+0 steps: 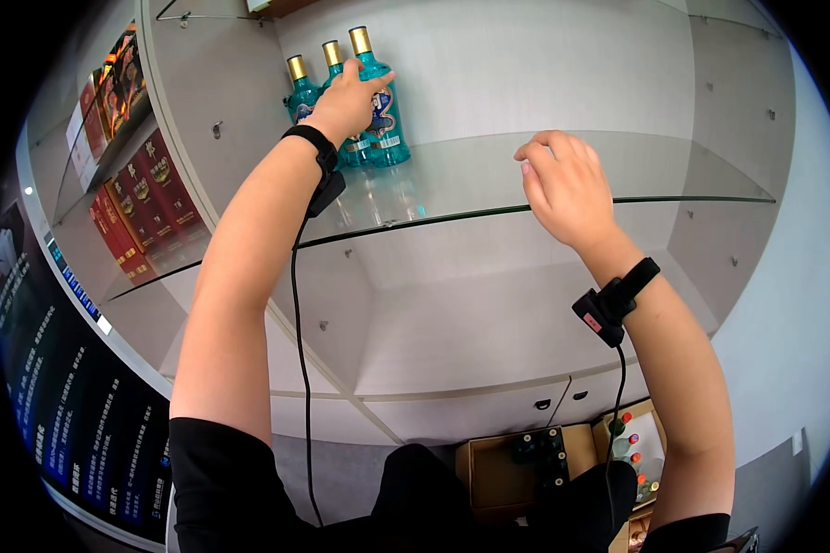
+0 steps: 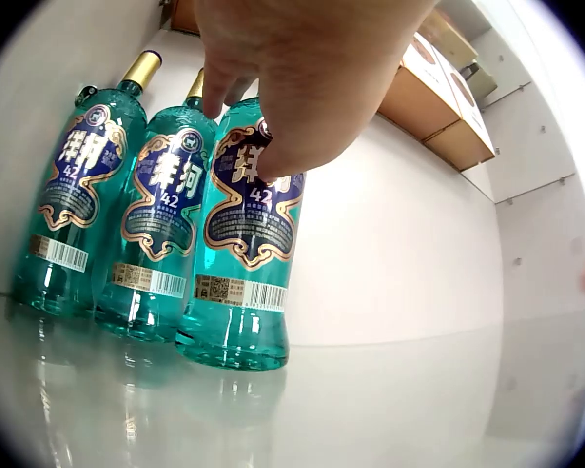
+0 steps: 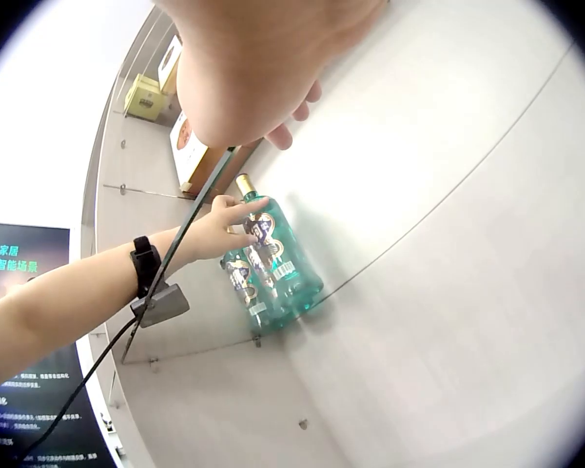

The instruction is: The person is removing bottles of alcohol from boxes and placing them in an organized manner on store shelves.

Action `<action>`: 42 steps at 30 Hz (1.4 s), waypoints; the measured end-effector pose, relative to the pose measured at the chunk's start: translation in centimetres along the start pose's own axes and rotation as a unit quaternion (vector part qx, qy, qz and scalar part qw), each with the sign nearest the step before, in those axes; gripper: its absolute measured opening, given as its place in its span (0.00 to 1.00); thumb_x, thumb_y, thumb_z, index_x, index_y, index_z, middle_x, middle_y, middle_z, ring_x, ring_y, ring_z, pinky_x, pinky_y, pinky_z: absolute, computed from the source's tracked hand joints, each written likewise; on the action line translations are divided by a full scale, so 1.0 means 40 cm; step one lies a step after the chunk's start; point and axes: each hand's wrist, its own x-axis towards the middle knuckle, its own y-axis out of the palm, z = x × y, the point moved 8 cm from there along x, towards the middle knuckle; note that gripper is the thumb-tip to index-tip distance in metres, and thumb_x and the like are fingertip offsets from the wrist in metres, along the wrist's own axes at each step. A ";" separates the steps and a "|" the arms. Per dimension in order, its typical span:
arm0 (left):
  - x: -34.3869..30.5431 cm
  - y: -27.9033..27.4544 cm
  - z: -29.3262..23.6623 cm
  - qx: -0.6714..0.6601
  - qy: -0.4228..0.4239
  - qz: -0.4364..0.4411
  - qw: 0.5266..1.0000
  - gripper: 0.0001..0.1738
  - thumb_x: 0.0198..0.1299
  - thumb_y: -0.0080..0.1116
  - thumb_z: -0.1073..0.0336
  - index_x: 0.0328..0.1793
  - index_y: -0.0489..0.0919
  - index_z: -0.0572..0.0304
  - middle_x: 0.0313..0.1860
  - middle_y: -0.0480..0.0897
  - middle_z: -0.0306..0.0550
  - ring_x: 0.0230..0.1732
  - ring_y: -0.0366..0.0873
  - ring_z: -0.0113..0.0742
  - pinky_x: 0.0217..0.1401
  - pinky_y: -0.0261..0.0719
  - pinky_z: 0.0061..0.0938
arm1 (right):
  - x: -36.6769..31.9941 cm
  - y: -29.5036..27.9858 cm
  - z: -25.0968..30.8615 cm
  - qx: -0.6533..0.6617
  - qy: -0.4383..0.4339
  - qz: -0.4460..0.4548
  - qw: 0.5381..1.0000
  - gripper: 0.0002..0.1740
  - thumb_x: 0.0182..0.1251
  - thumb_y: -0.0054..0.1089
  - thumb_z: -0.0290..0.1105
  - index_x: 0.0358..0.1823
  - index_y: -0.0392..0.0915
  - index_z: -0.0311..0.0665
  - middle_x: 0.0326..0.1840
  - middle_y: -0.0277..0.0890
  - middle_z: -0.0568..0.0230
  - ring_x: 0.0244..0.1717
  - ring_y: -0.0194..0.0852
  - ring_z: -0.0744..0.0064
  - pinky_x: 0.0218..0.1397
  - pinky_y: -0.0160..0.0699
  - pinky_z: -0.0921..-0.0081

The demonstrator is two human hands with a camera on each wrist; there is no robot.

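Three teal bottles with gold caps stand upright side by side on a glass shelf. The left hand is at the upper part of the rightmost bottle, its digits spread to both sides of the neck. In the left wrist view, the thumb of that hand covers part of the label on the nearest bottle; whether it presses on the glass cannot be told. The right hand holds nothing; its fingers are loosely bent above the shelf's front edge, well to the right of the bottles.
Red boxes fill shelves at the left, beside a dark panel with writing. Below the cabinet, an open carton holds dark bottles, and another box holds bottles with red caps. Boxes sit on a higher shelf.
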 end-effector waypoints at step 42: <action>0.028 0.049 -0.038 0.041 -0.034 0.097 0.994 0.42 0.54 0.66 0.64 0.78 0.71 0.30 0.83 0.53 0.52 0.80 0.58 0.56 0.77 0.71 0.41 | 0.002 0.012 -0.001 0.003 0.016 0.022 1.000 0.06 0.68 0.56 0.33 0.38 0.81 0.42 0.47 0.77 0.62 0.54 0.74 0.59 0.63 0.69 0.60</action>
